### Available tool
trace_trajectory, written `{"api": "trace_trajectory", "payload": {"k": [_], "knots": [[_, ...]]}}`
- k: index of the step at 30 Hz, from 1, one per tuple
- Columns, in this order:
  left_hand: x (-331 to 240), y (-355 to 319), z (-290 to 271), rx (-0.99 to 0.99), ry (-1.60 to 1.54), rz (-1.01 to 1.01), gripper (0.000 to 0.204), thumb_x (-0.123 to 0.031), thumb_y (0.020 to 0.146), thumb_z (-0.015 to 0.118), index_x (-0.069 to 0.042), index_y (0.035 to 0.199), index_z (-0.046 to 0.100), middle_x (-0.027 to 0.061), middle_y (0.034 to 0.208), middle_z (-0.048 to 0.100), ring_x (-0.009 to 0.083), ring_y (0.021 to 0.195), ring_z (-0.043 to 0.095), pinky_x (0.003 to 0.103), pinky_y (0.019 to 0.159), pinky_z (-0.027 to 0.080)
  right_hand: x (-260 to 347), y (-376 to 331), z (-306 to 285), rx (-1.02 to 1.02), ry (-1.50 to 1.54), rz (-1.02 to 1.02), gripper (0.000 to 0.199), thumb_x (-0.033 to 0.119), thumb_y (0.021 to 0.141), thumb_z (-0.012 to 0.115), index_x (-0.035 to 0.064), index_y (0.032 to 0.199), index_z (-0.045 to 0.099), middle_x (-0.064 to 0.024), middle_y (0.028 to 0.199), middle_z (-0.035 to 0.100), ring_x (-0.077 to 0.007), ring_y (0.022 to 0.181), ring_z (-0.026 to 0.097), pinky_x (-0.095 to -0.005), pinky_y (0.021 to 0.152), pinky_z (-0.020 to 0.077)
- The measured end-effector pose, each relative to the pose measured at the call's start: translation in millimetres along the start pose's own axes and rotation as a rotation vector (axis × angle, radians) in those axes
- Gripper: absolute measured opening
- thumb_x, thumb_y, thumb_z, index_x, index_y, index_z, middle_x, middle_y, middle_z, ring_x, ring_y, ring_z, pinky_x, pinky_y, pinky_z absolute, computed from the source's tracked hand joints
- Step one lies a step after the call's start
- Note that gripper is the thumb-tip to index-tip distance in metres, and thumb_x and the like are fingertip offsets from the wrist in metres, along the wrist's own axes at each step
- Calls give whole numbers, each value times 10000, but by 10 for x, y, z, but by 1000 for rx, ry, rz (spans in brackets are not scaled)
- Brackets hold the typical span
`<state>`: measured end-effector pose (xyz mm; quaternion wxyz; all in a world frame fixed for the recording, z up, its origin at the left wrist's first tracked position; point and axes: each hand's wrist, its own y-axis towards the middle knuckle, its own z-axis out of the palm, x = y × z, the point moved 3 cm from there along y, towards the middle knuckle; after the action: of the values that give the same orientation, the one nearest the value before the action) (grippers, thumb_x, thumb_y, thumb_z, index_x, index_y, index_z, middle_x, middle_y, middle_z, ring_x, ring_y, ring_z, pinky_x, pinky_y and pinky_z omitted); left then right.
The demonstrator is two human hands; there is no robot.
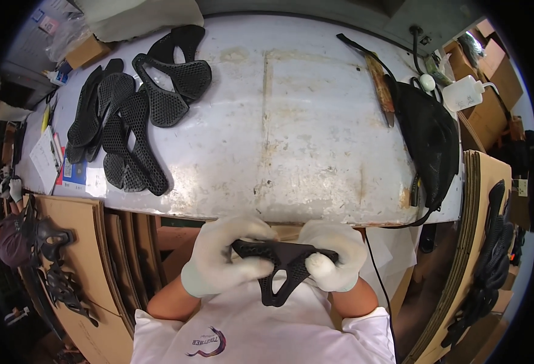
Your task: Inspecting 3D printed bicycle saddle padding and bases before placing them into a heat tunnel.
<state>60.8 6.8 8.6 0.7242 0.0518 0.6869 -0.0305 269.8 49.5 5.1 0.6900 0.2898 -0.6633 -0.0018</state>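
Both gloved hands on black mesh piece, at worktable edge

Left hand [224,258] and right hand [333,258] closed on opposite ends of the black mesh piece [286,255], held before the chest, just off the near edge of the worktable [315,158]. Tabletop pale, stained, scuffed. Similar mesh parts [170,110] heaped at its left; papers [45,159] beside them. At right, a wooden-handled tool [379,82] near a black strapped fabric item [428,133]. Cardboard sheets [78,242] flank the person; another person [13,242] far left. Containers: white nozzle bottle [463,94], contents can't tell; small cardboard box [88,52], far left corner, inside not visible.
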Motion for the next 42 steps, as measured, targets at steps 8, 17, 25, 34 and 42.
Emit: {"api": "trace_trajectory", "payload": {"k": [8, 17, 25, 34, 42], "knots": [[-37, -42, -50, 149, 25, -4, 327, -100, 822, 851, 16, 1093, 708, 131, 984, 745, 213, 876, 734, 323, 784, 558, 10, -10, 0, -48, 97, -20, 249, 183, 919, 761, -12, 793, 674, -114, 697, 656, -279, 576, 631, -380, 540, 505], [-86, -45, 45, 76, -52, 24, 222, -16, 821, 610, 19, 1040, 614, 173, 1001, 621, 279, 965, 592, 465, 949, 492, 88, -1, 87, -2, -75, -62, 265, 248, 931, 785, 32, 815, 687, -81, 687, 670, -266, 594, 669, -366, 582, 546], [-85, -119, 17, 77, -41, -39, 217, -86, 863, 564, -4, 1063, 580, 158, 1045, 557, 254, 967, 562, 406, 929, 460, 111, 24, 97, 129, -182, -109, 263, 217, 905, 787, 29, 757, 676, -86, 672, 668, -258, 569, 660, -347, 566, 530], [-196, -74, -33, 148, 119, -203, 436, -5, 808, 767, 43, 1199, 581, 113, 1066, 662, 165, 953, 639, 334, 838, 520, 77, -87, 66, -54, -202, 234, 337, 328, 946, 709, 11, 831, 718, -103, 716, 670, -266, 634, 656, -363, 617, 526], [9, 40, -125, 48, -45, -452, 746, -157, 793, 893, 86, 1402, 538, 79, 1056, 685, 120, 941, 661, 283, 813, 552, -43, -54, 59, -172, -70, 568, 371, 342, 970, 693, -28, 940, 712, -100, 857, 702, -188, 761, 648, -332, 715, 516]]}}
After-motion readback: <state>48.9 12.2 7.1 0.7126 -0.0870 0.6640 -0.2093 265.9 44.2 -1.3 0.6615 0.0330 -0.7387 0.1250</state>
